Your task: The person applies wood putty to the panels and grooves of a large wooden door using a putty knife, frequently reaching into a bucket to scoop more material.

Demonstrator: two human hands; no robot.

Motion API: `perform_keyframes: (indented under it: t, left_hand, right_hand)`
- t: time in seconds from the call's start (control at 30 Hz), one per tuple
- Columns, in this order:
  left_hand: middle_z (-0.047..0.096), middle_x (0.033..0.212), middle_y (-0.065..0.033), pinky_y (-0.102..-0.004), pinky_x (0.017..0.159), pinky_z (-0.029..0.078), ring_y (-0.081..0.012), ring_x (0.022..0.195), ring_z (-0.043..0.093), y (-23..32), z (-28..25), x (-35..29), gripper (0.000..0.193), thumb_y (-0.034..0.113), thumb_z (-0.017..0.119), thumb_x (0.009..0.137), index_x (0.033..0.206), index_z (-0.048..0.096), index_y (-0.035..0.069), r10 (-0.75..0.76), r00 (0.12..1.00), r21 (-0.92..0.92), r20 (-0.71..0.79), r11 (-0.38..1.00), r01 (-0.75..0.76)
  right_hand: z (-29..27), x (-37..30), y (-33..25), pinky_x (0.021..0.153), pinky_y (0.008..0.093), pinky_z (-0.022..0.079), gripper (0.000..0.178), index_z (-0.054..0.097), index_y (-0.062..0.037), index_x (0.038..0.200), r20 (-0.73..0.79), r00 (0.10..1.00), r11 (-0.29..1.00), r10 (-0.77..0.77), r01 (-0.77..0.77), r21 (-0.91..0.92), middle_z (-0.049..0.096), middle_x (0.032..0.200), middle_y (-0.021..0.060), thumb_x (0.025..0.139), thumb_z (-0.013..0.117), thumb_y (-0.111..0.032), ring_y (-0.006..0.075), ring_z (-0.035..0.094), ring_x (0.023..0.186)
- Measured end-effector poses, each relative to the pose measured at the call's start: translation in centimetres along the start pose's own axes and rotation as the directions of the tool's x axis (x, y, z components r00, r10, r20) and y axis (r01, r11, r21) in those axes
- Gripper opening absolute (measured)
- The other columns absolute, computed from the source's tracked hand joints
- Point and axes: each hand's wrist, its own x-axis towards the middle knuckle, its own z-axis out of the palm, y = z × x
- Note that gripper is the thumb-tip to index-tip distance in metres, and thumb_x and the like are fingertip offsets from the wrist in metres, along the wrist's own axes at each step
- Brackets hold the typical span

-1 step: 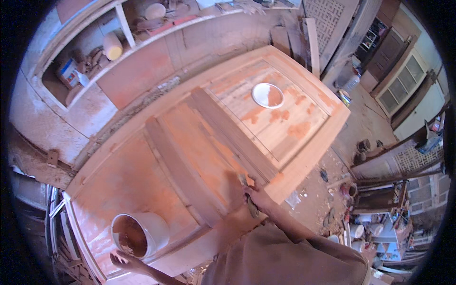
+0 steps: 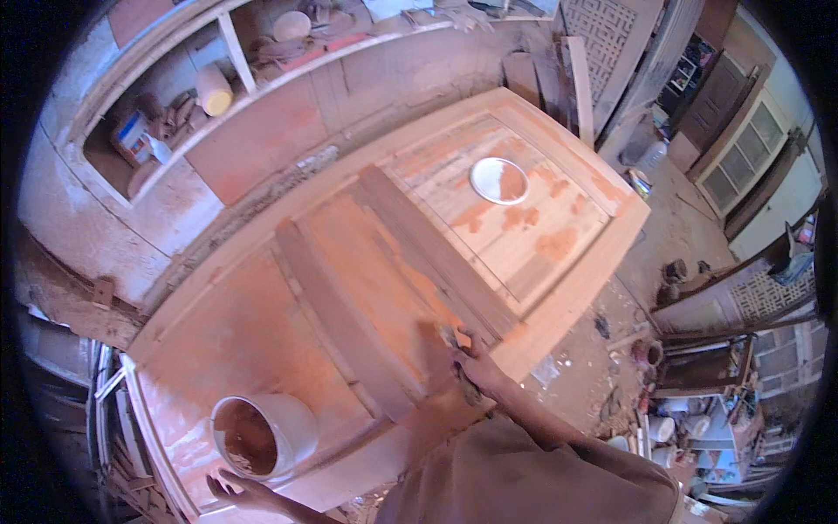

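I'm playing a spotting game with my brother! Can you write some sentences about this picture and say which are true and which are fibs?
1. A white bucket stands on the wooden panel. True.
2. The bucket is the only white thing on the panel. False: a round white disc lies on it too.
3. The right hand is holding a tool. True.
4. Both hands are holding tools. False: the left hand is open and empty, near the bucket.
5. The panel is splashed with bright green. False: its patches are orange-brown.
6. There is orange-brown stuff inside the bucket. True.
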Motion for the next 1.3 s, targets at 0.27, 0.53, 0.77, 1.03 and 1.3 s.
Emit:
perform_keyframes:
  t: [0.27, 0.53, 0.77, 1.03, 1.3]
  left_hand:
    - [0.059, 0.124, -0.0163, -0.0401, 0.094, 0.049, -0.0288, 0.108, 0.059, 1.7, -5.1, -6.2, 0.039, 0.022, 0.057, 0.099, 0.129, 0.052, -0.003, 0.079, 0.972, -0.097, 0.221, 0.994, -0.059]
    - [0.063, 0.115, -0.0254, -0.0457, 0.093, 0.052, -0.0382, 0.107, 0.064, 10.6, -4.2, -19.2, 0.060, 0.025, 0.066, 0.092, 0.142, 0.039, 0.004, 0.094, 0.169, -0.150, 0.981, 0.923, 0.356]
    - [0.061, 0.114, -0.0316, -0.0521, 0.087, 0.052, -0.0494, 0.105, 0.060, 14.2, -1.8, -22.9, 0.066, 0.021, 0.060, 0.096, 0.149, 0.024, 0.003, 0.146, 0.070, -0.162, 0.987, 0.879, 0.448]
    - [0.060, 0.113, -0.0330, -0.0537, 0.089, 0.049, -0.0503, 0.105, 0.060, 14.1, -1.2, -21.0, 0.054, 0.020, 0.051, 0.100, 0.146, 0.029, 0.001, 0.167, 0.351, -0.311, 0.921, 0.860, 0.405]
    - [0.060, 0.111, -0.0354, -0.0547, 0.089, 0.049, -0.0498, 0.103, 0.060, 14.0, -2.7, -23.5, 0.049, 0.030, 0.043, 0.103, 0.142, 0.037, 0.000, 0.184, 0.174, -0.242, 0.967, 0.876, 0.417]
  right_hand:
    - [3.3, -0.8, -2.4, 0.053, 0.0264, 0.048, 0.037, 0.047, -0.0164, 0.135, 0.203, 0.974, 0.976, 0.100, -0.056, -0.211, 0.055, 0.083, 0.0015, 0.099, 0.058, -0.014, 0.0107, 0.053, 0.062]
    - [8.4, 0.2, -0.4, 0.062, 0.0286, 0.051, 0.038, 0.048, -0.0171, 0.135, 0.221, 0.975, 0.992, -0.009, 0.036, -0.121, 0.056, 0.080, 0.0016, 0.099, 0.059, -0.014, 0.0114, 0.056, 0.070]
    - [13.5, -0.4, -0.1, 0.067, 0.0305, 0.050, 0.032, 0.047, -0.0127, 0.126, 0.271, 0.962, 1.000, 0.027, -0.025, -0.013, 0.053, 0.084, 0.0037, 0.098, 0.063, -0.015, 0.0152, 0.055, 0.076]
    - [11.3, 0.2, -1.2, 0.079, 0.0356, 0.049, 0.051, 0.046, -0.0118, 0.142, 0.579, 0.759, 0.709, -0.298, 0.582, -0.398, 0.058, 0.095, 0.0092, 0.094, 0.062, -0.008, 0.0229, 0.057, 0.086]
    - [4.9, -1.5, 2.5, 0.098, 0.0478, 0.043, 0.066, 0.050, -0.0090, 0.142, 0.690, 0.541, -0.064, -0.481, 0.763, -0.643, 0.056, 0.121, 0.0206, 0.080, 0.074, -0.008, 0.0380, 0.054, 0.114]
